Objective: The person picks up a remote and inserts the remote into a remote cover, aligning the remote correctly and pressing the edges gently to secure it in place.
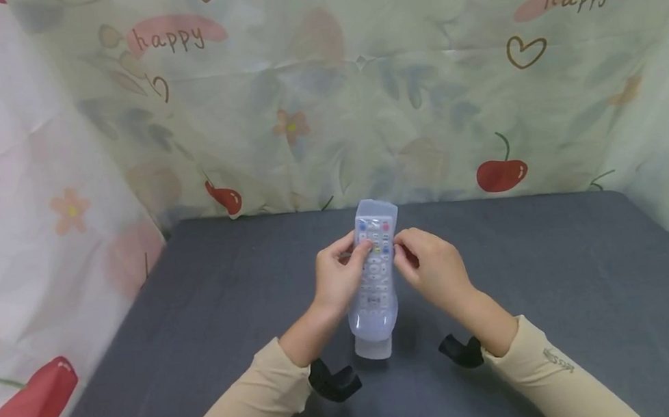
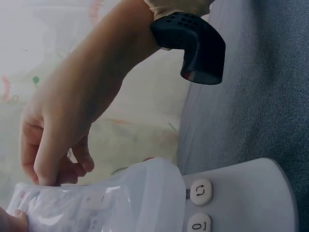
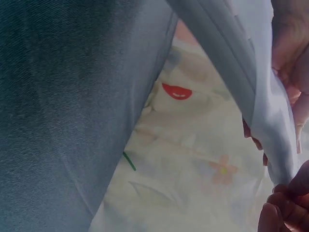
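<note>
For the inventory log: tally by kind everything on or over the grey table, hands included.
Remote: 1
Clear cover on the remote: 1
Hands: 2, the left hand and right hand, both gripping the remote
Black wrist cameras: 2, left and right
Total: 6
</note>
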The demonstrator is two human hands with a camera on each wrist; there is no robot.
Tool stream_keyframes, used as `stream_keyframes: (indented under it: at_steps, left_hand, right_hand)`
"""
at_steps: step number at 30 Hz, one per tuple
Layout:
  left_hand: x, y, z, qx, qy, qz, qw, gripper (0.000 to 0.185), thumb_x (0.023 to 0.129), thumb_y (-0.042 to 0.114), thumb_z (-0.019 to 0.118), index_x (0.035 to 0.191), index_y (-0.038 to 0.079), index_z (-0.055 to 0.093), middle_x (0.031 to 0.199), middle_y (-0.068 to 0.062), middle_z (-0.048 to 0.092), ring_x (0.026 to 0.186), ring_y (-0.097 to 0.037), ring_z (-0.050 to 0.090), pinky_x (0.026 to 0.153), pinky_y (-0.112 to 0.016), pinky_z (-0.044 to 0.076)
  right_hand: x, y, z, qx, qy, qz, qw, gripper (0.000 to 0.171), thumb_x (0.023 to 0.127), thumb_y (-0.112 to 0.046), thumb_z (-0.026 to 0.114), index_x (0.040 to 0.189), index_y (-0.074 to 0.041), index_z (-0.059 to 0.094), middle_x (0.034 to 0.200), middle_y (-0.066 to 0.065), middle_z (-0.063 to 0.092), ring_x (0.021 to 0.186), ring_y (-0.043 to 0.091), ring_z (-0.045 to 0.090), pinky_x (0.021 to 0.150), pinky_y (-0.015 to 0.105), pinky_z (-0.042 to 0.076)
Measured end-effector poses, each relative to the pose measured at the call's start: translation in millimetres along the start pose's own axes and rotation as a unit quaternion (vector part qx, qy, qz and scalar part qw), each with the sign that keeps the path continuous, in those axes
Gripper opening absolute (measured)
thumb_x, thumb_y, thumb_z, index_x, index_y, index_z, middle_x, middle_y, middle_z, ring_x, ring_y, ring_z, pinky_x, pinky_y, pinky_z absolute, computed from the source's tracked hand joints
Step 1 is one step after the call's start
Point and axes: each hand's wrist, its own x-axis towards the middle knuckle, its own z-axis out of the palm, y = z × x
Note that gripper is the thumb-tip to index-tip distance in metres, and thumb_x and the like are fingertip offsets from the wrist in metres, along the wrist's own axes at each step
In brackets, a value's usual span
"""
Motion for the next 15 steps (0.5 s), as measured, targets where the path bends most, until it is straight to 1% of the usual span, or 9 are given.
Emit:
stream_keyframes:
  at_steps: [2,4,7,9,12,15]
  left_hand:
    - [0.4,-1.4,-0.3,0.000,0.002,0.001,1.0000,0.032,0.089,0.010,0.062,0.120,0.002,0.062,0.091,-0.023,0.064,0.063,-0.010,0.063,0.057,-0.027,0.055]
    - [0.7,-1.7,-0.5,-0.001,0.001,0.000,1.0000,0.032,0.088,0.011,0.062,0.120,0.002,0.063,0.090,-0.023,0.064,0.062,-0.009,0.062,0.056,-0.027,0.054]
    - [1.8,-1.3,-0.5,-0.002,-0.001,0.009,1.0000,0.032,0.088,0.011,0.062,0.119,0.001,0.063,0.089,-0.024,0.063,0.062,-0.009,0.062,0.056,-0.027,0.054]
    - [3.1,0.2,-1.1,0.001,0.001,0.013,0.9999,0.032,0.088,0.011,0.063,0.119,0.002,0.063,0.089,-0.024,0.063,0.062,-0.010,0.062,0.056,-0.026,0.054]
    - [5.1,1.6,-1.2,0.007,0.006,0.021,0.9997,0.032,0.089,0.012,0.063,0.119,0.003,0.063,0.089,-0.023,0.063,0.064,-0.014,0.064,0.057,-0.027,0.055]
    - [5.4,2.3,-1.0,0.011,0.006,0.021,0.9997,0.032,0.089,0.014,0.063,0.120,0.004,0.063,0.090,-0.023,0.063,0.066,-0.017,0.065,0.057,-0.028,0.055]
  right_hand:
    - [-1,0,2,-0.006,0.008,-0.008,1.000,0.005,0.080,0.000,0.062,0.079,-0.005,0.062,0.063,0.003,0.051,0.056,0.008,0.041,0.051,0.021,0.036]
    - [-3,1,3,-0.008,0.012,-0.008,1.000,0.005,0.080,0.000,0.063,0.079,-0.005,0.062,0.063,0.003,0.052,0.056,0.008,0.043,0.050,0.021,0.037]
    - [-5,1,4,0.015,0.009,0.011,1.000,0.005,0.082,0.001,0.063,0.085,-0.003,0.065,0.070,0.006,0.060,0.060,0.011,0.055,0.053,0.023,0.048]
    - [-7,0,5,0.045,-0.004,0.031,0.999,0.010,0.085,-0.001,0.061,0.094,-0.001,0.065,0.081,0.010,0.066,0.069,0.016,0.063,0.059,0.028,0.054]
    - [-10,-5,7,0.115,-0.039,0.070,0.990,0.022,0.089,-0.006,0.059,0.110,0.002,0.059,0.098,0.016,0.067,0.083,0.024,0.069,0.067,0.034,0.058]
    - [-12,-9,9,0.180,-0.071,0.107,0.975,0.033,0.090,-0.012,0.060,0.119,-0.001,0.048,0.108,0.020,0.065,0.089,0.029,0.069,0.069,0.037,0.058]
